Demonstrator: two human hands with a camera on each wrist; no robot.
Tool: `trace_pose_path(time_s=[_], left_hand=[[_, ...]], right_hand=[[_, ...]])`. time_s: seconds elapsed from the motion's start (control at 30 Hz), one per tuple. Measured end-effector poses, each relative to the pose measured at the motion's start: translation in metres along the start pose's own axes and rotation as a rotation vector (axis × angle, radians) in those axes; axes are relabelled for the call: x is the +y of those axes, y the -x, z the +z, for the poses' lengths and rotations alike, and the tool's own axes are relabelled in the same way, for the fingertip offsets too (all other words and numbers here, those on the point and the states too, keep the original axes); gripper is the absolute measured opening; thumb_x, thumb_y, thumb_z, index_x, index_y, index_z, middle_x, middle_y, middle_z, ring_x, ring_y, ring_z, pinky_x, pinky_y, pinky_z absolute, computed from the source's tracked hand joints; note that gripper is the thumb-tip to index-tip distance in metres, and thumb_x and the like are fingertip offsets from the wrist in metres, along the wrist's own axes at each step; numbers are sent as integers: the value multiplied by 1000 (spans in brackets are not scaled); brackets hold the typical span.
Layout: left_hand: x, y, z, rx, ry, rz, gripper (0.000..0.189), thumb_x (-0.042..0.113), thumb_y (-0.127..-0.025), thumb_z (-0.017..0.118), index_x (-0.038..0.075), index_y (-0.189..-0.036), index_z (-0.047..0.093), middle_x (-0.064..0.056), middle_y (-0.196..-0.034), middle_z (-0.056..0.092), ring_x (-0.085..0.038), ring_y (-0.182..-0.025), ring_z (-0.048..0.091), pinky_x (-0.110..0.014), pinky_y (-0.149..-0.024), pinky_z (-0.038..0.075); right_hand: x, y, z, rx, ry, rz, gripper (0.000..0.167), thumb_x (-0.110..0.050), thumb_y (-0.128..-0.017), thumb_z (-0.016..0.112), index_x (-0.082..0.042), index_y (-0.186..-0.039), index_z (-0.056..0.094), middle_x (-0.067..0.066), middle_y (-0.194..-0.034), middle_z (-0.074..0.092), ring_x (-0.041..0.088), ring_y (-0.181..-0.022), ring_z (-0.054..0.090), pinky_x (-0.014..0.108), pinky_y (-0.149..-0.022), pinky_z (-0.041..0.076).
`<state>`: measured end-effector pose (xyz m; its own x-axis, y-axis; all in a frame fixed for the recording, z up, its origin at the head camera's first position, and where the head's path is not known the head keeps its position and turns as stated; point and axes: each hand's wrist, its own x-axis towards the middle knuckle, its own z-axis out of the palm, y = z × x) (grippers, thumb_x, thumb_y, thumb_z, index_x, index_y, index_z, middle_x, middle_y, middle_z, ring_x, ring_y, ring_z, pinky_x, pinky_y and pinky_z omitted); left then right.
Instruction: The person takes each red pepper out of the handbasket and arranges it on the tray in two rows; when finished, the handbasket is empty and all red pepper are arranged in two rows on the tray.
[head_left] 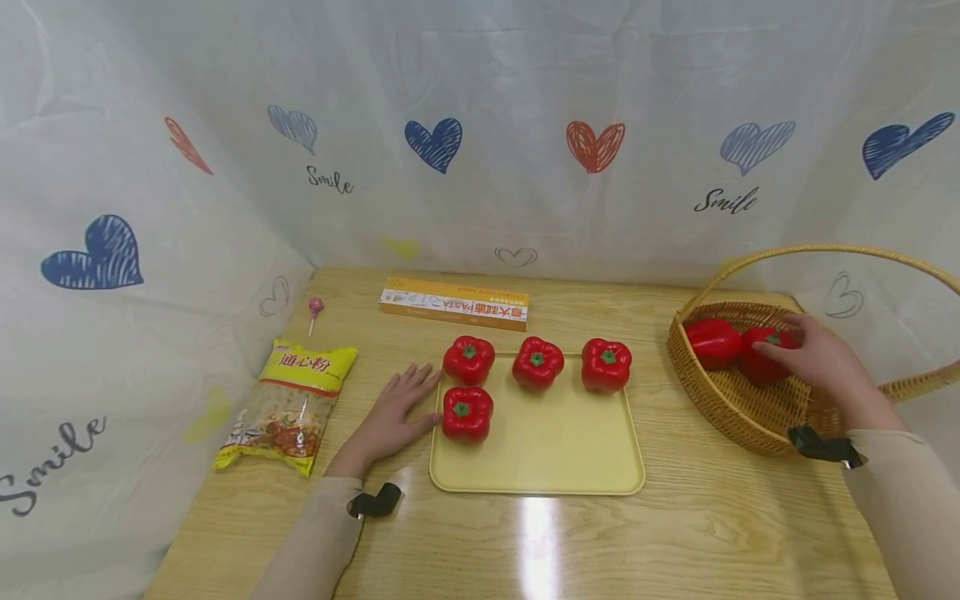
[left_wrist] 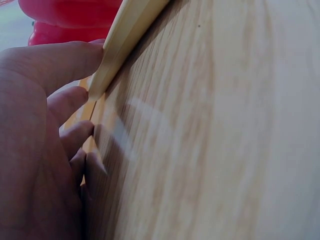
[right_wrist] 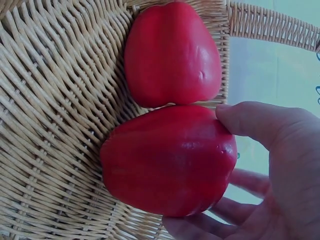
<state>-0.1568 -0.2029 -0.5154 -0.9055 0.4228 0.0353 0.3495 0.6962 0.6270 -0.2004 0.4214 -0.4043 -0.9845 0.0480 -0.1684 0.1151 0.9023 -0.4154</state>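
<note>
My right hand (head_left: 823, 354) is inside the wicker basket (head_left: 708, 404), gripping a red bell pepper (right_wrist: 170, 160) with the thumb on one side and the fingers round the other. A second red bell pepper (right_wrist: 172, 55) lies against it in the basket. At the left edge of the pale yellow tray (head_left: 555, 450), my left hand (head_left: 393, 417) lies with its fingers extended; in the left wrist view its thumb and a fingertip touch the tray's rim (left_wrist: 112, 57). Several red bell peppers (head_left: 537, 364) with green stems stand on the tray, along its back and left side.
A yellow bag of pasta (head_left: 288, 404) lies left of my left hand, with a pink lollipop (head_left: 316, 307) behind it. An orange and white pasta box (head_left: 453, 303) lies behind the tray. The basket's tall handle (head_left: 825, 248) arches over my right hand. A white curtain (head_left: 510, 100) encloses the table.
</note>
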Motion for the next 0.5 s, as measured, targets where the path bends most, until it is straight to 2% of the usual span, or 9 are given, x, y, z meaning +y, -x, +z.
trace_pose_path(time_s=[0.17, 0.5], left_hand=[[0, 0, 0, -2, -1, 1, 70, 41, -98, 64, 15, -158, 40, -11, -165, 30, -34, -156, 13, -51, -126, 2], [0, 0, 0, 2, -7, 8, 70, 40, -98, 65, 15, -157, 41, -12, -165, 30, -35, -155, 13, -52, -126, 3]], right_hand=[[4, -1, -1, -42, 52, -36, 77, -46, -105, 48, 17, -145, 32, 51, -136, 36, 67, -119, 39, 78, -95, 37], [5, 0, 0, -49, 11, -38, 79, -49, -103, 53, 15, -144, 33, 50, -134, 37, 66, -118, 39, 78, -96, 37]])
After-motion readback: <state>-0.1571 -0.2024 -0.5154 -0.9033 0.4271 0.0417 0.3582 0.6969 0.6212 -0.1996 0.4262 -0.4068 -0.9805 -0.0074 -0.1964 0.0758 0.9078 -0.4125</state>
